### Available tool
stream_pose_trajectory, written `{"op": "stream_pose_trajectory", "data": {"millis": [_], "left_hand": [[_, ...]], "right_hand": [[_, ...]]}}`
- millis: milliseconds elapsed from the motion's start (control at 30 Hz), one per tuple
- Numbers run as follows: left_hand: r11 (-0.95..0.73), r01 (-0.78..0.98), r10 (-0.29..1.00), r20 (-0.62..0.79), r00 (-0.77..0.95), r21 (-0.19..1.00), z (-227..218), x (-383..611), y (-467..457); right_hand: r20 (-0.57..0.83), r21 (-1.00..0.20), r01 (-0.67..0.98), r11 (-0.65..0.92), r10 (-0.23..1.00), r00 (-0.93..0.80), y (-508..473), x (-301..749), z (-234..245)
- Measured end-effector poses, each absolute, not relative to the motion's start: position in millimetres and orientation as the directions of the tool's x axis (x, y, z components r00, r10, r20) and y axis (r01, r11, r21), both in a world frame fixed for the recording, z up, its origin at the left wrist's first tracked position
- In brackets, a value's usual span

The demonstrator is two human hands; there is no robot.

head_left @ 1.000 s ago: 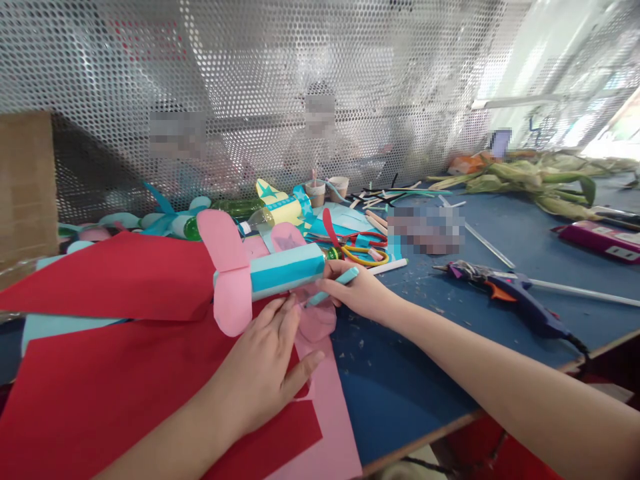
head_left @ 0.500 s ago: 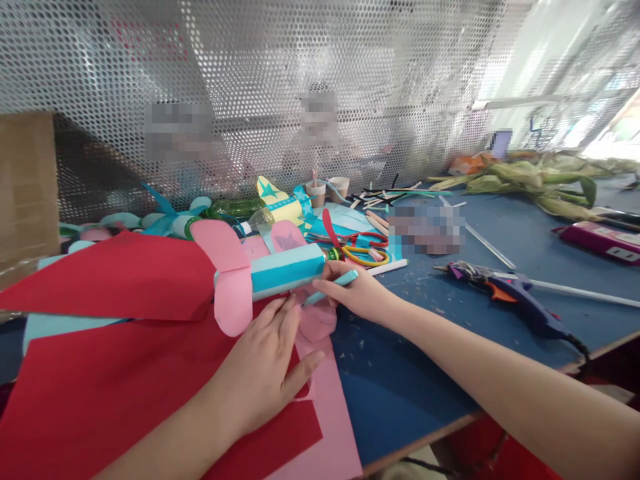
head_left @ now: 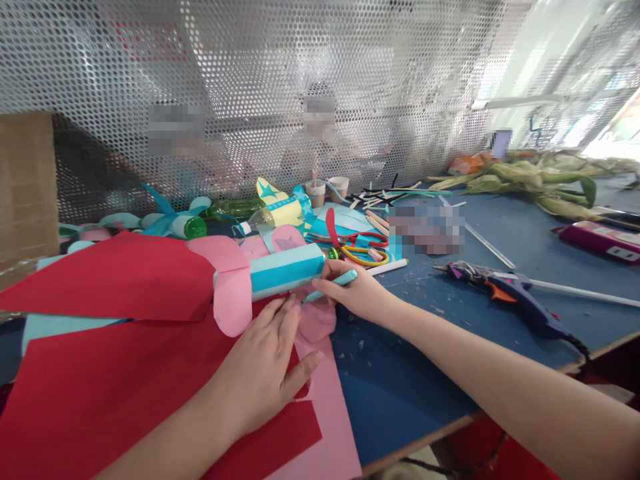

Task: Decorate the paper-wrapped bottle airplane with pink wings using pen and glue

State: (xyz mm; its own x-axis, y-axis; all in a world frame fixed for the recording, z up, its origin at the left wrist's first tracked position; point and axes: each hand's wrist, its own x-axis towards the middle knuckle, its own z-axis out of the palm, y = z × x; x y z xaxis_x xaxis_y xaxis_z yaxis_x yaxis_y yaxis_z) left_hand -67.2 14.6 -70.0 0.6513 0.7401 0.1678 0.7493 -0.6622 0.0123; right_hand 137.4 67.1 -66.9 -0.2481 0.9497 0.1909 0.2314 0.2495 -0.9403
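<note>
In my right hand (head_left: 361, 291) is a slim light-blue marker (head_left: 341, 279), its point end directed down-left toward pink paper. My left hand (head_left: 267, 363) lies flat, fingers stretched, over red paper (head_left: 125, 380) and the edge of a pink sheet (head_left: 336, 413). Its fingertips meet a pink cut-out piece (head_left: 319, 321) near the marker's tip; the tip itself is hard to make out. Just beyond both hands rests a bottle wrapped in light-blue paper with a blue band (head_left: 287, 272). Pink paper wings (head_left: 233, 301) and a red blade (head_left: 333, 228) are on it.
Yellow-handled scissors (head_left: 365, 256) lie behind my right hand. A glue gun (head_left: 505, 293) with a clear stick is at right, near a purple box (head_left: 600, 241) and corn husks (head_left: 540, 183). Paper-covered bottles (head_left: 285, 210) line the perforated metal wall (head_left: 260, 87). Cardboard (head_left: 27, 187) stands left.
The upper pink wing on the wrapped bottle has tipped lower, showing more of a green bottle end behind it. The red blade has shifted slightly right. Both hands are almost unmoved.
</note>
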Motion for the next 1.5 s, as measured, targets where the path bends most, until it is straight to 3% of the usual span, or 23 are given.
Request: {"op": "stream_pose_trajectory", "data": {"millis": [1500], "left_hand": [[-0.653, 0.754, 0.751, 0.187, 0.634, 0.066, -70.7, -68.4, 13.9]], "right_hand": [[0.198, -0.926, 0.277, 0.255, 0.956, -0.218, 67.4, 138.4, -66.0]]}}
